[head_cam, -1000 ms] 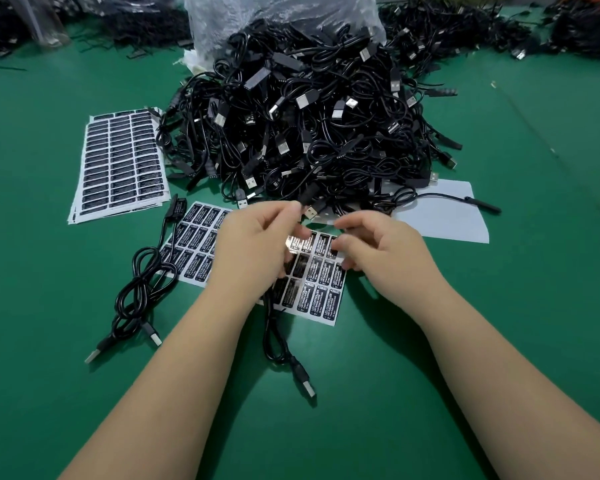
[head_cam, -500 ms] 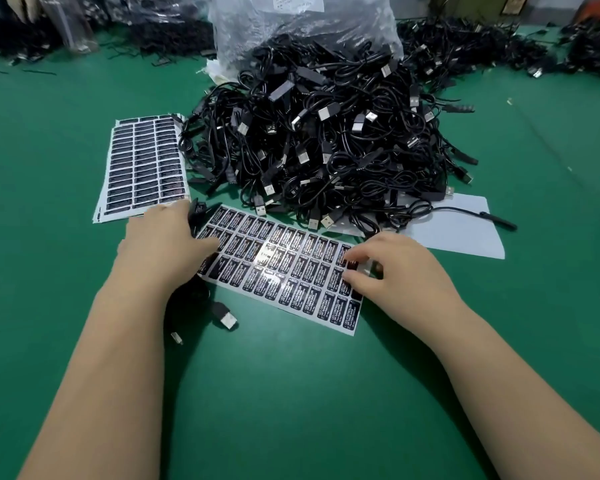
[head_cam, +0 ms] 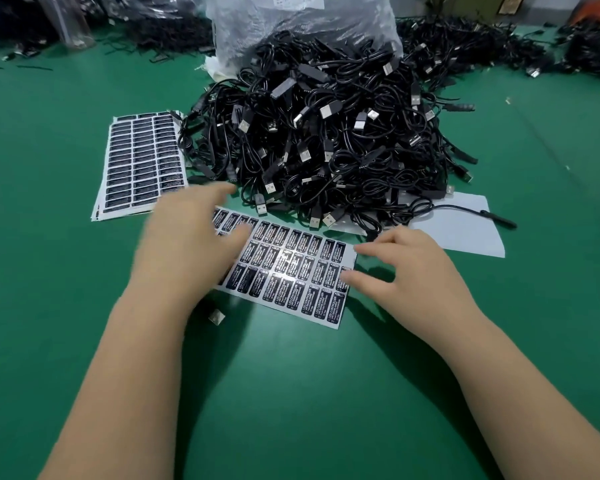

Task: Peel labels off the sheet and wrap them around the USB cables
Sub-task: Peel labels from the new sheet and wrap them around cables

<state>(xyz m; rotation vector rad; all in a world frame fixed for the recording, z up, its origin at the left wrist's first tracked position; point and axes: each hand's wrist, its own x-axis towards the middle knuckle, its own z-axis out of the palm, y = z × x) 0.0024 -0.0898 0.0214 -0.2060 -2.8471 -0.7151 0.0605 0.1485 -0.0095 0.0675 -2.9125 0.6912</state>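
A white sheet of black labels lies flat on the green table in front of me. My left hand is blurred above the sheet's left part, fingers spread toward the cable pile, holding nothing I can see. My right hand rests at the sheet's right edge, its fingertips touching the labels there. A big heap of black USB cables sits just beyond the sheet. A USB plug pokes out from under my left wrist.
A stack of further label sheets lies at the left of the pile. A blank white backing sheet lies at the right under a stray cable. A clear plastic bag stands behind the heap. More cables line the far edge.
My left hand has let go of the labelled cable at the left and swung right and forward over the sheet. My right hand stays at the sheet's right edge.
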